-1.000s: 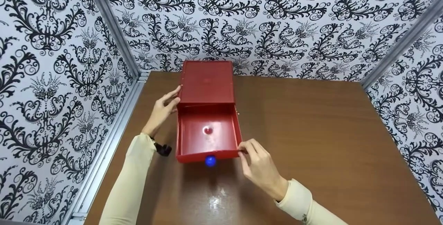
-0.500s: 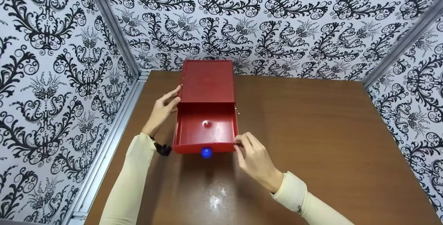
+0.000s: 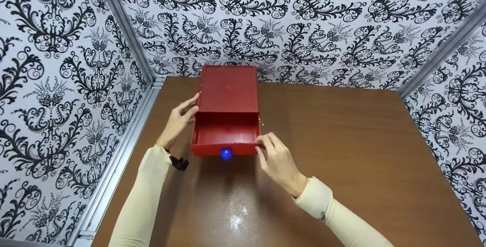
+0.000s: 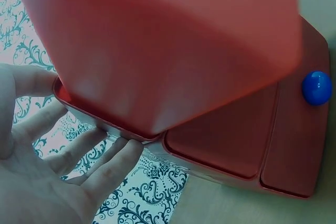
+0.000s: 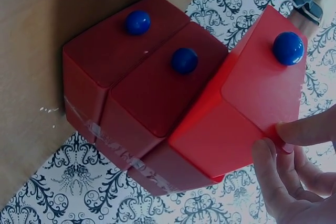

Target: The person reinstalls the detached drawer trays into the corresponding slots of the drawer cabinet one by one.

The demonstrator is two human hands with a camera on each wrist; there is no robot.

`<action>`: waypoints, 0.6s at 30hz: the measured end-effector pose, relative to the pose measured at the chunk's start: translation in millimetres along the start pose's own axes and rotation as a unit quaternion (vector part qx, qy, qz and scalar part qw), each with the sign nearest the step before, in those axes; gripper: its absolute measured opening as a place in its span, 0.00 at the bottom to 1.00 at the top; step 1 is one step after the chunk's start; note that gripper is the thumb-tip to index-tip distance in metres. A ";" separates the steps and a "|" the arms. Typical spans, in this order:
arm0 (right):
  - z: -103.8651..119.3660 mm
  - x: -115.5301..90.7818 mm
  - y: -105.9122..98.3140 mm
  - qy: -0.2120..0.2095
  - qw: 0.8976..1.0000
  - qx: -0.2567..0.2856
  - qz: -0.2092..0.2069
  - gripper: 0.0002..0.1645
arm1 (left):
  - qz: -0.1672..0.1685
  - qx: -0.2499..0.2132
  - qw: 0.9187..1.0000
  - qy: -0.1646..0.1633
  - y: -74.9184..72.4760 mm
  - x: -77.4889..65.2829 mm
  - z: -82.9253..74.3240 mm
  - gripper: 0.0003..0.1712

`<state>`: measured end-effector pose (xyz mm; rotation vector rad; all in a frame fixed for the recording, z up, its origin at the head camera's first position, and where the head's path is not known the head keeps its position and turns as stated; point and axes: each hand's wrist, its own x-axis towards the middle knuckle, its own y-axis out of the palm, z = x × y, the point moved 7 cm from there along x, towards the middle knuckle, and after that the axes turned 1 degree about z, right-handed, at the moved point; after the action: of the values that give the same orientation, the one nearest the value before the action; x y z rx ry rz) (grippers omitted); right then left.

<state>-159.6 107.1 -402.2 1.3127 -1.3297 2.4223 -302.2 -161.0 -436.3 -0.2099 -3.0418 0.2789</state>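
Observation:
A red drawer unit point(image 3: 229, 89) stands at the back left of the table. Its top drawer point(image 3: 209, 149), with a blue knob point(image 3: 226, 154) on the front, sticks partway out; its visible inside holds nothing. My right hand point(image 3: 280, 165) pinches the drawer's front right corner between thumb and fingers. At the unit's left side, my left hand point(image 3: 177, 123) touches the wall with extended fingers. In the right wrist view, two lower drawers point(image 5: 173, 95) sit pushed in beneath the top drawer, each with a blue knob.
The brown wooden table point(image 3: 353, 152) extends right and toward me. Patterned black-and-white walls point(image 3: 303, 22) enclose the back and sides, with a metal rail point(image 3: 117, 155) along the left edge. A black wrist device point(image 3: 179, 163) hangs at my left wrist.
The top drawer has slid inward, away from me, with my right hand moving along at its corner. My left hand has stayed against the unit's side.

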 end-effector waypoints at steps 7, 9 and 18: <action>-2.3 8.5 0.1 -0.005 1.000 0.004 0.001 0.10 | -0.005 0.000 1.000 0.003 -1.5 1.1 -3.0 0.28; -4.0 9.7 0.9 -0.003 1.000 0.004 0.000 0.10 | -0.005 0.004 1.000 0.004 -1.6 1.4 -3.2 0.28; -16.2 14.7 12.0 0.004 1.000 -0.020 0.002 0.09 | 0.002 0.006 1.000 0.010 0.4 0.4 -0.9 0.27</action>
<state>-184.5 106.9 -403.7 1.2916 -1.3709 2.3883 -302.5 -160.5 -435.5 -0.2178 -3.0194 0.2931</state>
